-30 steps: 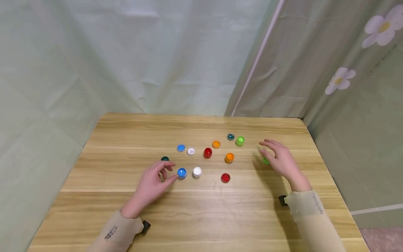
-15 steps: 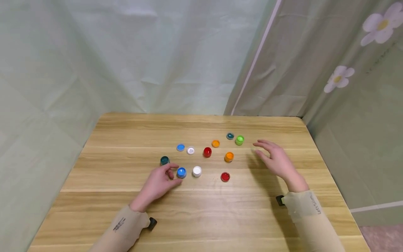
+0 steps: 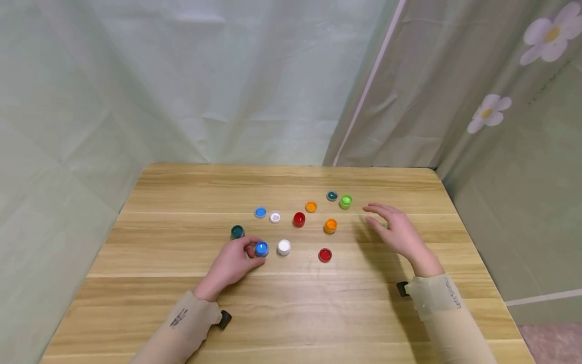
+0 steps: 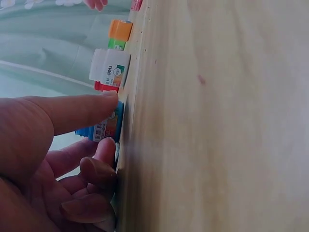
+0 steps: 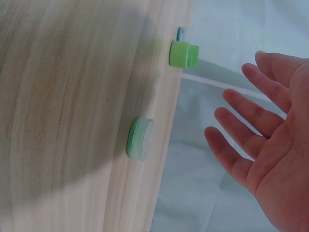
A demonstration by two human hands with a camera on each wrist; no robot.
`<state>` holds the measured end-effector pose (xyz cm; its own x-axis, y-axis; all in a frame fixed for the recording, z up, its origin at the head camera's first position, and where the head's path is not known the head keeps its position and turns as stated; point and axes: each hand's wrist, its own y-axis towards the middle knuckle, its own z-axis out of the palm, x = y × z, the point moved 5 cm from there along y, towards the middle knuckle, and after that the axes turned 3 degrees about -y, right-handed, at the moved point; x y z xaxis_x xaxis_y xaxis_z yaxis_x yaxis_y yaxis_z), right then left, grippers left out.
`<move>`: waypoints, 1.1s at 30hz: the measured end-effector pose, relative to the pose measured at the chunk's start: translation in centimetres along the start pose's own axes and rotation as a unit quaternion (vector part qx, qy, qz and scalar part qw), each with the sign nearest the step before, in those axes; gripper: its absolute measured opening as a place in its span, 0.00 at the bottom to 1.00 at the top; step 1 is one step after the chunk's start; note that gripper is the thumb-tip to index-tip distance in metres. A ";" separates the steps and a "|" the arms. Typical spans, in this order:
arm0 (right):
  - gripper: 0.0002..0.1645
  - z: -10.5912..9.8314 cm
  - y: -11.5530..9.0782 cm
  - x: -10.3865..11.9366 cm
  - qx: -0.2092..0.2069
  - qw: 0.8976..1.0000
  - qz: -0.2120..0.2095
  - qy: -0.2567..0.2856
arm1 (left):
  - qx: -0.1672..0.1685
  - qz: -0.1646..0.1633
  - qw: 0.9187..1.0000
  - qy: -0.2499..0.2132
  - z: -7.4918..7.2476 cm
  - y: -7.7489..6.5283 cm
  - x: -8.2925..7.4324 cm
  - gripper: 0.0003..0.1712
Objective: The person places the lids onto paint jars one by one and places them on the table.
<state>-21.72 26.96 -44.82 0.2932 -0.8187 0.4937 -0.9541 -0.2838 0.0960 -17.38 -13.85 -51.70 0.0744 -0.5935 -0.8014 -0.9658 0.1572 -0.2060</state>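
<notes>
My left hand (image 3: 229, 263) curves its thumb and forefinger round a small blue paint jar (image 3: 261, 248) standing lidless on the table. In the left wrist view, the thumb lies across the upper side of the blue jar's labelled wall (image 4: 99, 131). Just behind that hand is a dark teal jar (image 3: 237, 231), and a white jar (image 3: 284, 247) stands to its right. My right hand (image 3: 402, 235) hovers at the right with fingers spread, holding nothing. Beneath it a green lid (image 5: 140, 138) lies on the table, mostly hidden in the head view.
On the wooden table (image 3: 291, 313) stand a red jar (image 3: 299, 219), an orange jar (image 3: 330, 226) and a light green jar (image 3: 345, 202). Loose lids lie among them: blue (image 3: 260, 212), white (image 3: 275, 217), orange (image 3: 311, 207), teal (image 3: 332, 195) and red (image 3: 325, 255). A curtain (image 3: 254, 91) hangs behind.
My left hand has moved right and closed in round the blue jar, uncovering the teal jar. The right hand has drifted slightly left, still empty.
</notes>
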 end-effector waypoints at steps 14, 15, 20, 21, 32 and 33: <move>0.23 0.7 2.7 3.7 0.020 0.999 -0.029 0.008 | -0.030 0.014 0.998 -0.045 -1.3 -0.6 -0.8 0.22; 0.23 0.9 3.2 4.3 0.023 0.999 -0.035 0.008 | -0.035 0.020 0.997 -0.058 -1.6 -0.7 -1.1 0.22; 0.23 2.8 6.2 7.6 0.057 0.996 -0.067 0.007 | -0.052 0.074 0.988 -0.129 -2.6 -1.4 -2.8 0.19; 0.23 3.3 6.9 8.2 0.070 0.995 -0.072 0.007 | -0.056 0.085 0.985 -0.142 -2.7 -1.6 -3.1 0.19; 0.22 9.1 12.0 14.4 0.188 0.977 -0.096 -0.029 | -0.076 0.111 0.975 -0.179 -3.6 -2.8 -3.6 0.20; 0.22 9.7 12.4 14.8 0.196 0.975 -0.094 -0.037 | -0.075 0.110 0.975 -0.180 -3.7 -2.8 -3.5 0.20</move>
<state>-28.63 6.52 -44.69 0.4788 -0.7635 0.4334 -0.7903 -0.5898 -0.1659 -15.81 -15.14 -46.28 -0.0826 -0.2384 -0.9676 -0.9916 0.1165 0.0560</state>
